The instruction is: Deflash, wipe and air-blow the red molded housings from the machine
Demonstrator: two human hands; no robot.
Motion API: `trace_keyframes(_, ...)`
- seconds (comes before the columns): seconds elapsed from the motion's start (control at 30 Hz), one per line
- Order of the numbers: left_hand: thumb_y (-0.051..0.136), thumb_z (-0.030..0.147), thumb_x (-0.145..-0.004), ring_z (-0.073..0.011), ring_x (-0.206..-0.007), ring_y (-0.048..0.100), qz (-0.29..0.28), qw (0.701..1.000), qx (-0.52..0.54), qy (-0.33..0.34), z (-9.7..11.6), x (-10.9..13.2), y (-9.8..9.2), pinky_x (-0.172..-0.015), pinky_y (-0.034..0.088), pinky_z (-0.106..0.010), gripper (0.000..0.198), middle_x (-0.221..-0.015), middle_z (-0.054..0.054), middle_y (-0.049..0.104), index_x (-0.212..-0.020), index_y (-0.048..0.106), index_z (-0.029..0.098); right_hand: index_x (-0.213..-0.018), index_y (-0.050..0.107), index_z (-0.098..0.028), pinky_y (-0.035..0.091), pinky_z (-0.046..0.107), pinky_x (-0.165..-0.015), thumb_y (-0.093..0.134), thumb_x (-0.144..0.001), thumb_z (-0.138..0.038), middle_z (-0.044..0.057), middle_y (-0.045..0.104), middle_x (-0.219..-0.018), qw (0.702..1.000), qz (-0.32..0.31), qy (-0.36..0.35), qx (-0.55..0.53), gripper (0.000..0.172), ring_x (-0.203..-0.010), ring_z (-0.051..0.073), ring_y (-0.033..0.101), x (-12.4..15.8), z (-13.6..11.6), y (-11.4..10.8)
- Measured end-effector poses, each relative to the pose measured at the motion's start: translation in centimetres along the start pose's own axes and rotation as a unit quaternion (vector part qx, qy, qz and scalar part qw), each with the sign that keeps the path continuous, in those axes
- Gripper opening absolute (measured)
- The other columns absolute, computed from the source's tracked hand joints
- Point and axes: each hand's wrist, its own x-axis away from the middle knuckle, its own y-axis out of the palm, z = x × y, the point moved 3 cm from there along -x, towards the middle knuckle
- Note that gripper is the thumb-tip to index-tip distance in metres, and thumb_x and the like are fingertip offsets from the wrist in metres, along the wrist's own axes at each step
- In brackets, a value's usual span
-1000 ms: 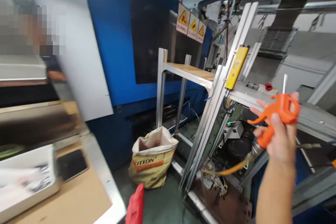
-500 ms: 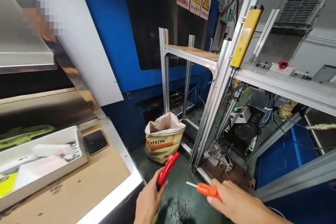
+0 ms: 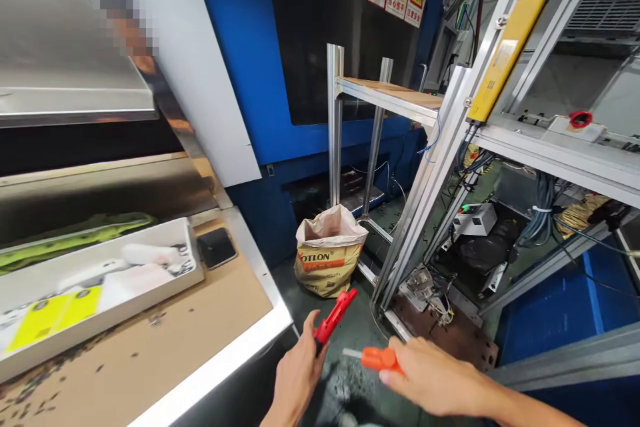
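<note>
My left hand (image 3: 299,370) is closed round the lower end of a long red plastic part (image 3: 336,318), dark at its base and pointing up and to the right. My right hand (image 3: 425,373) grips an orange-handled tool (image 3: 377,358) with a short, thin, pale metal tip aimed left. I cannot make out the exact kind of tool. Its tip lies just below the red part, apart from it. Both hands are in the air above the dark floor. Beyond them stands an open paper sack (image 3: 327,263) with a folded white rim.
At left, a workbench (image 3: 235,307) carries a white tray (image 3: 195,267) with papers and pale items, a phone (image 3: 217,248) and scattered dark bits. An aluminium frame (image 3: 420,193) with a yellow bar (image 3: 507,57) rises at right. Behind is a blue machine (image 3: 250,67).
The view has swung a little left, so the surroundings sit farther right. The orange tool's tip has come closer to the red part. Both grips stay the same.
</note>
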Motion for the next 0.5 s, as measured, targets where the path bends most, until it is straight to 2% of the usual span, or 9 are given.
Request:
trace_keyframes(0.07, 0.036, 0.035, -0.089, -0.0372, -0.090, 0.066, 0.010, 0.999, 0.035, 0.001, -0.3, 0.3, -0.2, -0.076, 0.041, -0.043, 0.056, -0.124, -0.020, 0.063, -0.140, 0.034, 0.014, -0.110, 0.059, -0.015, 0.044, 0.035, -0.068, 0.031, -0.096, -0.044, 0.017, 0.070, -0.098, 1.000, 0.016, 0.005, 0.003, 0.042, -0.089, 0.033, 0.069, -0.5, -0.2, 0.1)
trace_keyframes(0.13, 0.041, 0.030, -0.088, -0.0317, -0.085, 0.064, 0.021, 0.996, 0.082, -0.007, -0.7, 0.5, -0.5, -0.078, 0.041, -0.044, 0.050, -0.136, -0.019, 0.054, -0.136, 0.040, 0.017, -0.109, 0.059, -0.015, 0.045, 0.035, -0.068, 0.034, -0.095, -0.045, 0.017, 0.070, -0.099, 1.000, 0.005, -0.011, 0.009, 0.042, -0.090, 0.033, 0.069, -1.0, -0.7, 0.3)
trace_keyframes(0.2, 0.049, 0.024, -0.087, -0.0264, -0.085, 0.062, 0.029, 0.987, 0.153, -0.025, -1.1, 0.6, -0.7, -0.084, 0.042, -0.044, 0.043, -0.132, -0.014, 0.054, -0.129, 0.048, 0.019, -0.107, 0.060, -0.016, 0.046, 0.036, -0.069, 0.038, -0.094, -0.047, 0.016, 0.071, -0.099, 0.999, -0.021, -0.037, 0.018, 0.041, -0.092, 0.034, 0.069, -1.3, -1.2, 0.6)
trace_keyframes(0.27, 0.059, 0.021, -0.085, -0.0235, -0.089, 0.060, 0.028, 0.966, 0.251, -0.060, -1.5, 0.5, -0.7, -0.089, 0.044, -0.045, 0.036, -0.115, -0.009, 0.061, -0.120, 0.055, 0.018, -0.109, 0.059, -0.015, 0.047, 0.037, -0.072, 0.034, -0.095, -0.044, 0.018, 0.071, -0.101, 0.999, -0.024, -0.035, 0.026, 0.041, -0.094, 0.034, 0.069, -1.5, -1.5, 0.7)
trace_keyframes(0.33, 0.063, 0.024, -0.086, -0.0216, -0.089, 0.062, 0.014, 0.922, 0.370, -0.114, -1.9, 0.4, -0.4, -0.088, 0.048, -0.043, 0.026, -0.097, -0.004, 0.065, -0.110, 0.059, 0.016, -0.112, 0.058, -0.014, 0.048, 0.038, -0.074, 0.031, -0.096, -0.042, 0.019, 0.070, -0.103, 0.999, -0.017, -0.018, 0.026, 0.042, -0.095, 0.034, 0.069, -1.5, -1.8, 0.7)
trace_keyframes(0.37, 0.062, 0.027, -0.089, -0.0208, -0.087, 0.064, -0.001, 0.890, 0.433, -0.146, -2.1, 0.3, -0.2, -0.085, 0.051, -0.042, 0.022, -0.092, -0.003, 0.065, -0.107, 0.061, 0.015, -0.114, 0.058, -0.015, 0.048, 0.039, -0.075, 0.033, -0.095, -0.044, 0.019, 0.070, -0.105, 0.999, -0.034, -0.024, 0.025, 0.043, -0.098, 0.035, 0.069, -1.5, -2.0, 0.9)
trace_keyframes(0.43, 0.056, 0.031, -0.094, -0.0191, -0.086, 0.066, -0.038, 0.809, 0.547, -0.210, -2.3, 0.1, 0.4, -0.080, 0.056, -0.038, 0.021, -0.090, -0.004, 0.067, -0.104, 0.062, 0.013, -0.115, 0.059, -0.016, 0.050, 0.042, -0.076, 0.038, -0.094, -0.047, 0.020, 0.070, -0.108, 0.996, -0.073, -0.038, 0.029, 0.043, -0.101, 0.038, 0.068, -1.2, -2.6, 1.3)
trace_keyframes(0.5, 0.050, 0.029, -0.098, -0.0158, -0.079, 0.067, -0.072, 0.722, 0.634, -0.267, -2.3, 0.0, 0.8, -0.071, 0.058, -0.032, 0.022, -0.091, -0.005, 0.068, -0.103, 0.062, 0.012, -0.118, 0.058, -0.014, 0.050, 0.046, -0.079, 0.035, -0.095, -0.043, 0.022, 0.068, -0.112, 0.996, -0.077, -0.031, 0.037, 0.044, -0.106, 0.040, 0.066, -1.0, -3.0, 1.6)
